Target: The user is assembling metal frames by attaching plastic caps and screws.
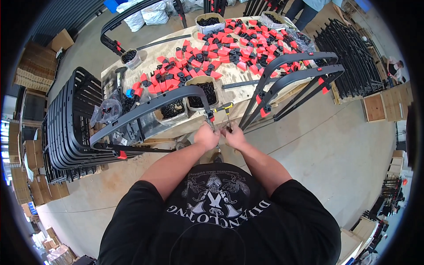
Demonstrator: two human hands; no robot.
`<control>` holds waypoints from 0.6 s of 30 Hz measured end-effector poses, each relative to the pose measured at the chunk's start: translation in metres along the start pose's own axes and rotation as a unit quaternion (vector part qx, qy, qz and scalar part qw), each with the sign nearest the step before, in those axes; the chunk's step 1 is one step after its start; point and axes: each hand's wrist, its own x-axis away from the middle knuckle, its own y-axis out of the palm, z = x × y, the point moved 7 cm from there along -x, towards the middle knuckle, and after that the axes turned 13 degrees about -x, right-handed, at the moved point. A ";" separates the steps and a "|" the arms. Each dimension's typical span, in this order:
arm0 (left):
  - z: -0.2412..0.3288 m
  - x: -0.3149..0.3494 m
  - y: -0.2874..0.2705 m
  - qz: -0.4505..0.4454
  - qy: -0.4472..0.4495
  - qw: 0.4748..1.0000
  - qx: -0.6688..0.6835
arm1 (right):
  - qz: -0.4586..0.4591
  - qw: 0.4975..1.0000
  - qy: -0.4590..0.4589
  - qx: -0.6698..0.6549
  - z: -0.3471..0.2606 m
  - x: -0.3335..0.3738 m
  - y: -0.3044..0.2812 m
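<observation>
Brown cardboard boxes [35, 66] stacked left; white sacks [145, 15] beyond the table.

Grey concrete floor [335, 145], cardboard boxes [33, 66] stacked along the left edge (corrugated dark wall [62, 17] behind)

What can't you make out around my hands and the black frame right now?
Head view only:
- What the left hand and right hand pinch between them: too small, covered by the fingers.
- How the black frame joins at its end: hidden behind the left hand.
- The tip of the yellow-handled tool: hidden by the right hand.
- Contents of the tubs: small dark pieces, too small to tell.
</observation>
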 end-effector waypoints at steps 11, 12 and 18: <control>-0.005 0.005 0.002 0.015 -0.007 0.997 -0.072 | -0.070 0.979 0.179 -0.073 -0.156 0.110 -0.018; -0.004 0.006 0.003 0.012 -0.009 0.998 -0.067 | -0.059 0.978 0.191 -0.058 -0.156 0.111 -0.021; -0.013 0.006 0.001 0.040 0.012 0.994 0.097 | -0.054 0.982 0.148 -0.107 -0.128 0.094 -0.032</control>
